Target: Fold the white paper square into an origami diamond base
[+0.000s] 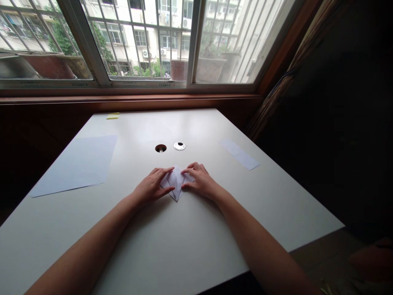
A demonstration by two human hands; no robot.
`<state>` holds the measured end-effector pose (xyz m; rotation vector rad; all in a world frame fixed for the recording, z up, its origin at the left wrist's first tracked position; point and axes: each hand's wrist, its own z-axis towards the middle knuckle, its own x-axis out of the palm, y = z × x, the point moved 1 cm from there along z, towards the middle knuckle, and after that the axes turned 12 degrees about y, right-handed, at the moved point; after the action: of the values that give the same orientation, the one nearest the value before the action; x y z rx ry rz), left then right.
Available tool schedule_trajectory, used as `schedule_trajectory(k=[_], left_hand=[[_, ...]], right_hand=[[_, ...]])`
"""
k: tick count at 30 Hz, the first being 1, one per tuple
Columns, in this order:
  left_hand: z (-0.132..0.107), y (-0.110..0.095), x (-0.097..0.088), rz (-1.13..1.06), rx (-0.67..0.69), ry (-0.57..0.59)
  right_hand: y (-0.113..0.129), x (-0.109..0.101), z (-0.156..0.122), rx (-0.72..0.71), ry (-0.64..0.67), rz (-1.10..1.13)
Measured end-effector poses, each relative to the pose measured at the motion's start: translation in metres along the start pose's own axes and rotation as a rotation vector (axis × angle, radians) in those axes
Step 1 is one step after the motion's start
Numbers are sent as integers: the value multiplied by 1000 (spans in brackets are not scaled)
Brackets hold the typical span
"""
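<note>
A small folded white paper (177,185) lies on the white table, one of its points facing me and creases running toward that point. My left hand (154,183) is on its left side, with forefinger near the top and thumb lower down. On the right side, my right hand (198,180) holds the paper in the same way, thumb below and forefinger above. Both hands' fingers are curved over the paper and cover its left and right parts.
White paper sheets (76,164) lie at the left of the table (147,241). A paper strip (240,154) is at the right. Beyond my hands are a round hole (161,148) and a metal ring cover (179,146). Yellow sticky notes (113,116) sit near the far edge, below a barred window.
</note>
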<state>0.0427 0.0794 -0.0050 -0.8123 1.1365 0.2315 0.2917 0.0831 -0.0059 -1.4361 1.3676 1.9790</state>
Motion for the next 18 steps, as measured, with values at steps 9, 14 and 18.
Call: schedule_trajectory(k=[9,14,18], left_hand=[[-1,5,1,21,4,-48],[-2,4,-2,-40,-26,-166],[-2,7,-2,-163,-43,-183]], right_hand=[[1,-3,-1,-26,-23,131],[2,-2,0,-149,-100,128],[4,-3,-1,-229,-162,124]])
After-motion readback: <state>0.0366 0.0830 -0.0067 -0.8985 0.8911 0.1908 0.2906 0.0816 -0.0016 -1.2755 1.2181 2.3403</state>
